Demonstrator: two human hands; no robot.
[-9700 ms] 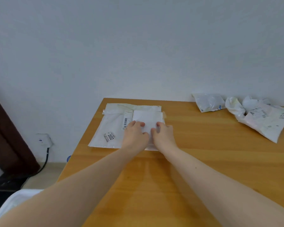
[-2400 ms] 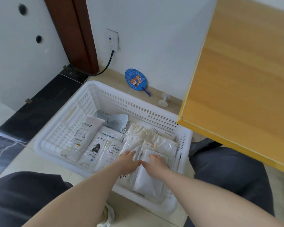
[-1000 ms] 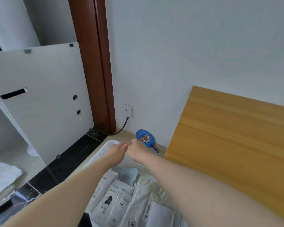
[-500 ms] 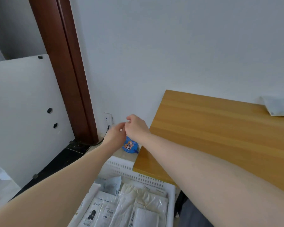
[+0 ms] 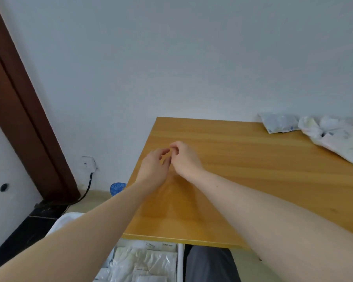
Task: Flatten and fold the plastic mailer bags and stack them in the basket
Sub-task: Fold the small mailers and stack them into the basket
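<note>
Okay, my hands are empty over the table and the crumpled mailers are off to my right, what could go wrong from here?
Both hands, left hand and right hand, hold nothing, so these are guesses. The unfolded mailers lie crumpled and overlapping at the far right of the table; pulling one could drag a neighbour along. The basket sits largely hidden under the table edge, so a folded bag lowered in blind could unfold or land askew on the stack.

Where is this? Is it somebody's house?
Probably a room at home, used as a small packing corner. There is a plain wooden table against a white wall, a dark wooden door frame, and a wall socket with a cable plugged in near the floor.
</note>
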